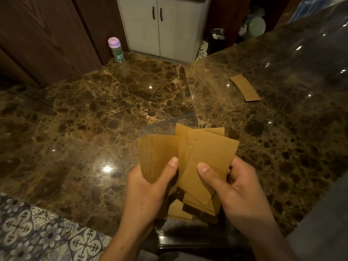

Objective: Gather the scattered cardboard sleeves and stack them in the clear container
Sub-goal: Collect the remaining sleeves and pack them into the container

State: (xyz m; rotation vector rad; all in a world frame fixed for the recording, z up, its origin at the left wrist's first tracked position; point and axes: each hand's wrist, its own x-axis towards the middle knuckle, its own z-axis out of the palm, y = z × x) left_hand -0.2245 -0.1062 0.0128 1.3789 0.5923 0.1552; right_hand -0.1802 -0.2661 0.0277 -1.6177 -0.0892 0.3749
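Fingers (172, 163) of the left hand (148, 193) and right hand (235, 187) close on a fanned bunch of cardboard sleeves (197, 161) above the worktop (94, 119); light, flat, probably slippery, they are best pinched by their lower edges, while another sleeve stack (244, 88) lies well apart.

A glossy brown marble desk (98, 117) fills the view. Toward two o'clock a small stack of flat cardboard sleeves (244, 87) lies on it; toward eleven o'clock a purple-capped bottle (116, 49) stands at its far edge.
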